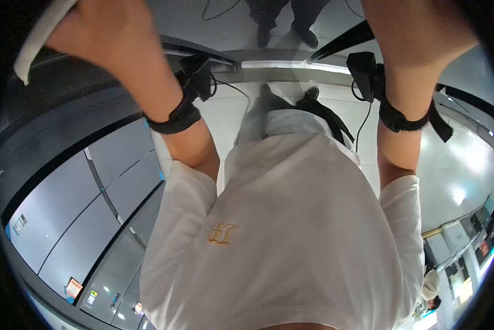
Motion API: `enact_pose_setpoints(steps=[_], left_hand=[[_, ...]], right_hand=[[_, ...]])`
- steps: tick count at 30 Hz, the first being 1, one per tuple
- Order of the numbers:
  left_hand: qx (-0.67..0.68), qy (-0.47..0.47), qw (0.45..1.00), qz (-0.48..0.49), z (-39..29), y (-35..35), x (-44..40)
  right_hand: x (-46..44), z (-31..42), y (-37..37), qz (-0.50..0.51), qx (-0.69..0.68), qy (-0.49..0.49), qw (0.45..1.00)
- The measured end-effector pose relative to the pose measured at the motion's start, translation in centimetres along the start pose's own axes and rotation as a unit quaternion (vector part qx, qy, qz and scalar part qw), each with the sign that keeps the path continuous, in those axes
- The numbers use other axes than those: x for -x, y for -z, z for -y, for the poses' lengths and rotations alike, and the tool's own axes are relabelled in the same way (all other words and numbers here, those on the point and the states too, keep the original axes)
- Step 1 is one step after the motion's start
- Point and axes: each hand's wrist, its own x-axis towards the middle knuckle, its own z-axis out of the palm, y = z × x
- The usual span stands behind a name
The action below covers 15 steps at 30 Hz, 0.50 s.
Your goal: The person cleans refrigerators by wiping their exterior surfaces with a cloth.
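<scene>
The left hand (73, 30), upper left of the frame, is beside a pale curved strip (35, 41) and appears to meet it; contact is not confirmed. The right hand (442, 33) is at the upper right, cut by the frame edge. Fingers are not visible on either hand, so whether each is wide, narrow or gripping cannot be determined. Possible fault: if the left hand has only an edge contact, the strip may slip. Secondary fault: the left cable (237, 89) or right cable (360, 132), hanging from the forearm units, may snag on the dark bar (343, 43) if the arms swing inward. The loose strap end (442, 126), right of frame, could also catch.
</scene>
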Motion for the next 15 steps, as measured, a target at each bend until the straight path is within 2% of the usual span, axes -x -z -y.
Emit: enact_pose_setpoints(steps=[4, 5, 7, 8, 12, 15], left_hand=[[0.013, 0.050, 0.999, -0.009, 2.0, -0.2, 2.2], [0.016, 0.061, 0.998, -0.008, 2.2, -0.2, 2.7], [0.030, 0.080, 0.996, -0.008, 3.5, -0.2, 3.9], [0.038, 0.088, 0.995, -0.005, 4.0, -0.2, 4.6], [0.058, 0.118, 0.991, 0.001, 5.8, 0.4, 6.0], [0.072, 0.137, 0.988, -0.004, 6.4, 0.6, 6.8]], right_hand=[[1.4, 1.0, -1.2, 0.050, 0.032, -0.015, 0.998], [0.7, 2.2, -1.6, 0.041, -0.005, -0.026, 0.999], [1.7, 1.7, -2.9, -0.017, 0.035, 0.024, 0.999], [2.1, 0.8, -2.7, -0.024, -0.024, 0.024, 0.999], [-1.9, 1.0, -1.9, 0.046, -0.057, 0.032, 0.997], [-5.0, 0.9, -4.3, 0.073, -0.110, 0.156, 0.979]])
